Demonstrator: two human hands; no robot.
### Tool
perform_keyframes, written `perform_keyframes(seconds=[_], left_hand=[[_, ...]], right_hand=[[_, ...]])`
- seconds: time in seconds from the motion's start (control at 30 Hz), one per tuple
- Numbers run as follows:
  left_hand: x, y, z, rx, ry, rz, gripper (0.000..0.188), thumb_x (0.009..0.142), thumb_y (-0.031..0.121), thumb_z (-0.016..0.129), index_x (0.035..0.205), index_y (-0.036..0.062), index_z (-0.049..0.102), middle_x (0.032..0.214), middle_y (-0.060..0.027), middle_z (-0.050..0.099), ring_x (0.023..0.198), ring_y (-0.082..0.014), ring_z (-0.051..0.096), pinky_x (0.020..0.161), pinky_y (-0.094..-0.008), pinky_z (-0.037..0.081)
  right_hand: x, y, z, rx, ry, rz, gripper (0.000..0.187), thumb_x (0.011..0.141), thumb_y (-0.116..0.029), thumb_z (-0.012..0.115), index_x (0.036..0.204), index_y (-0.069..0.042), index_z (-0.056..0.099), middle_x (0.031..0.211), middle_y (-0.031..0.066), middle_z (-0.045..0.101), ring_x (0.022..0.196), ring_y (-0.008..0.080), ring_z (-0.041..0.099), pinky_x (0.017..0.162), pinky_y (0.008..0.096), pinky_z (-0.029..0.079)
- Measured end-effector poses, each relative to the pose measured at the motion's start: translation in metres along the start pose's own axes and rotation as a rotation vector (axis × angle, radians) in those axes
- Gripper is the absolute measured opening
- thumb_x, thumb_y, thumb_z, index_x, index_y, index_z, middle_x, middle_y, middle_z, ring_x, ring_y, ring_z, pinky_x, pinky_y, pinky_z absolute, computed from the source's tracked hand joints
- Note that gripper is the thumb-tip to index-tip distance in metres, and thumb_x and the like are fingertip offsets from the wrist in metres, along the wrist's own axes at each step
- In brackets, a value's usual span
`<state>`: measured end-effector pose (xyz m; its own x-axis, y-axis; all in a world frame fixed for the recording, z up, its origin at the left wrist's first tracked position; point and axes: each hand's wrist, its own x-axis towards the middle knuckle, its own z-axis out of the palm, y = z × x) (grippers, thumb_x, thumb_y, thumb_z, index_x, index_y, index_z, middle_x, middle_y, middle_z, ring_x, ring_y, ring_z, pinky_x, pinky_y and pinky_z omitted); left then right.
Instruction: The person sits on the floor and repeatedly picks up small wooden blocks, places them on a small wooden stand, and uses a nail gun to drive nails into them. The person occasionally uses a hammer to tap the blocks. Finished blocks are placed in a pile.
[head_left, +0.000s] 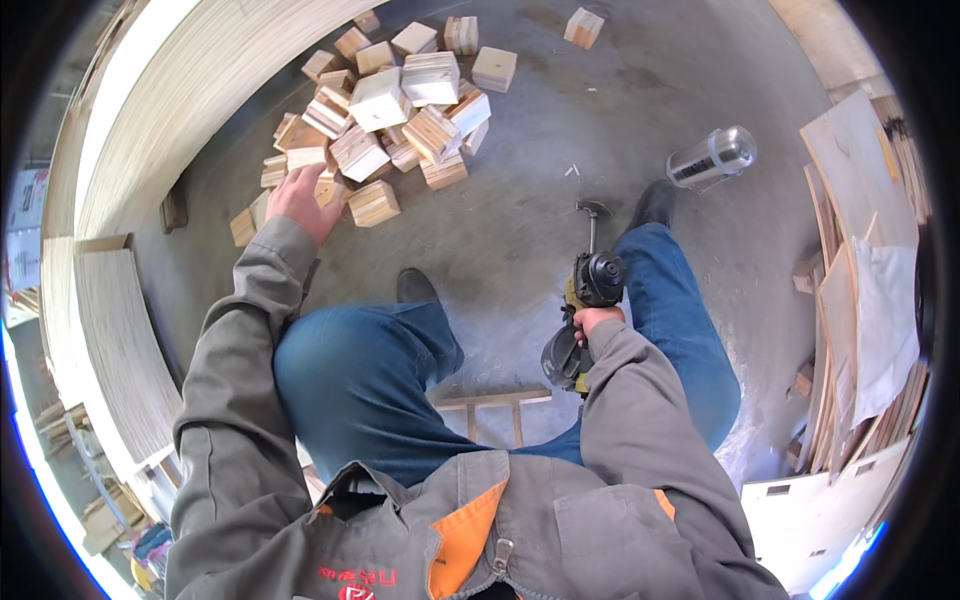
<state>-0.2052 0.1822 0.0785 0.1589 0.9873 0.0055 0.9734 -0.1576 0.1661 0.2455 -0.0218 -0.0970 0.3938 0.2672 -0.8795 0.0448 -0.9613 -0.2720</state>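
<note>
Right fingers [582, 320] clasp a nailer [602, 279], left fingers [298, 181] half-spread.

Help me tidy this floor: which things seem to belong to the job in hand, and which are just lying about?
Likely in the job:
- power tool, in the right hand
- blocks, by the left hand

Likely lying about:
- flask
- hammer, in neither hand
- boards at the right

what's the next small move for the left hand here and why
I'd probably close the left hand around one of the wooden blocks: it is spread at their near edge, while the right hand is busy gripping the power tool. Whether it touches a block is hard to tell.
</note>
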Motion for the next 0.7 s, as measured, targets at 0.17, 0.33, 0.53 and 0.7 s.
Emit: perform_keyframes(seconds=[0.17,0.33,0.53,0.7], left_hand=[[0.058,0.031,0.009,0.004,-0.063,-0.030,0.072,0.076,0.032,0.081,0.138,0.0055,0.057,0.136,-0.0194,0.060,0.129,-0.0360,0.055,0.109,-0.0428,0.044],[0.118,0.034,0.038,-0.101,-0.116,-0.264,0.089,0.076,0.042,0.083,0.148,0.0043,0.046,0.142,-0.0225,0.056,0.136,-0.0350,0.051,0.113,-0.0412,0.041],[0.171,0.034,0.071,-0.227,-0.067,-0.422,0.105,0.073,0.053,0.083,0.151,-0.0033,0.039,0.148,-0.0254,0.051,0.138,-0.0353,0.051,0.114,-0.0393,0.040],[0.196,0.035,0.090,-0.180,-0.050,-0.508,0.104,0.074,0.054,0.081,0.149,-0.0055,0.040,0.146,-0.0271,0.052,0.137,-0.0366,0.051,0.114,-0.0404,0.040]], right_hand=[[-0.001,-0.004,-0.005,-0.028,-0.033,0.034,0.010,0.077,-0.003,0.072,0.082,0.006,0.070,0.069,0.0141,0.069,0.051,0.0219,0.065,0.047,0.0371,0.054],[0.002,0.000,-0.004,-0.012,-0.005,0.066,0.013,0.076,-0.012,0.074,0.079,0.001,0.070,0.068,0.0127,0.071,0.052,0.0213,0.066,0.053,0.0356,0.054],[0.002,0.000,-0.007,-0.063,-0.048,0.082,0.014,0.076,-0.014,0.073,0.074,-0.001,0.068,0.066,0.0118,0.070,0.052,0.0219,0.066,0.055,0.0355,0.055],[0.000,-0.005,-0.011,0.015,-0.036,0.112,0.012,0.074,-0.005,0.074,0.081,0.005,0.071,0.069,0.0134,0.069,0.053,0.0203,0.066,0.048,0.0341,0.054]])
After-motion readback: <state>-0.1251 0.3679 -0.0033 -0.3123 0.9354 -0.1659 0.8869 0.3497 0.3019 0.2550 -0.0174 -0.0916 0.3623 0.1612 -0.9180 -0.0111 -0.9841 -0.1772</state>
